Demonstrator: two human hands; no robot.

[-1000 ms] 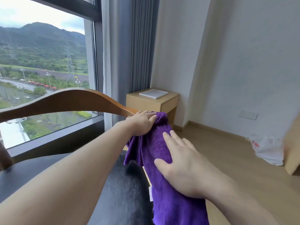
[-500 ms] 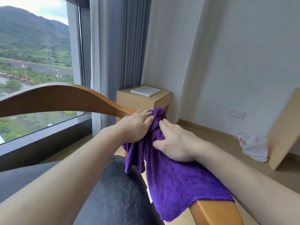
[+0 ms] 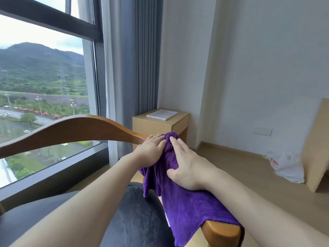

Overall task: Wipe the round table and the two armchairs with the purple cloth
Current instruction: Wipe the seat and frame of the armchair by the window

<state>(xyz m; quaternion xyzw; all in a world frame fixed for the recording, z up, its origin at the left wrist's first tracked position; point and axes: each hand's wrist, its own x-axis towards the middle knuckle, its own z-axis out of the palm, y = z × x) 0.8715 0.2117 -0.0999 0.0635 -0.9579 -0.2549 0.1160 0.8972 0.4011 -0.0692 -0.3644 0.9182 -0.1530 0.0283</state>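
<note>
Both hands are down on the purple fleece cloth (image 3: 179,198), which lies draped along the curved wooden armrest (image 3: 220,230) of the armchair with the dark leather seat (image 3: 135,218). The left hand (image 3: 151,152) lies flat, fingers together, pinning the far end of the cloth where the armrest meets the bent wooden backrest (image 3: 71,132); it presses rather than grips. The right hand (image 3: 188,168) lies just beside it at about 4 o'clock, palm down, fingers spread and pointing to 11 o'clock, thumb hooked over the cloth's inner fold.

Against half a second ago, the right hand looks flatter, and its fingertips now reach up beside the bunched far end of the cloth, nearly touching the left hand. A second ago it lay lower on the cloth, well apart from the left. The left hand has held its spot throughout. The view has tipped upward too, so more window (image 3: 44,82) and grey curtain (image 3: 140,56) show.

The cloth hangs off the inner side over the seat, and its near edge leaves the rounded armrest tip bare at 5 o'clock. Beyond the hands at 12 o'clock stands a light wooden bedside cabinet (image 3: 160,125) with a flat white box (image 3: 162,114) on top. A white plastic bag (image 3: 286,166) lies on the floor at 3 o'clock.
</note>
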